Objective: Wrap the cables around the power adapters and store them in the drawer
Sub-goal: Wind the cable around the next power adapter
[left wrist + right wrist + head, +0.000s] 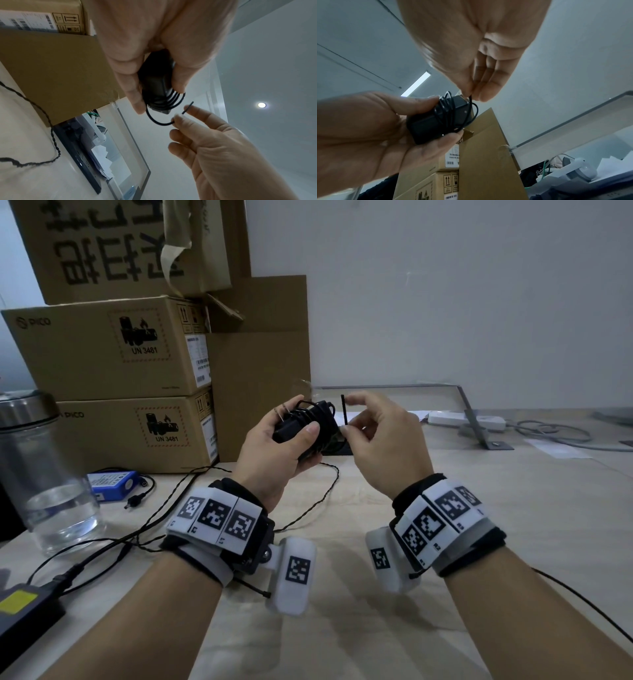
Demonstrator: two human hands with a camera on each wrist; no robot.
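My left hand grips a black power adapter held above the table, thumb on top and fingers underneath. Several turns of its thin black cable lie wound around the body. My right hand pinches the loose cable end between thumb and forefinger just right of the adapter, and the tip sticks up. In the left wrist view the adapter shows with a short free loop running to the right hand's fingers. A second black adapter with a yellow label lies at the near left table edge.
Stacked cardboard boxes stand at the back left. A glass jar with a metal lid and a blue battery pack sit at left. Loose cables cross the wooden table. A white power strip lies at the back right.
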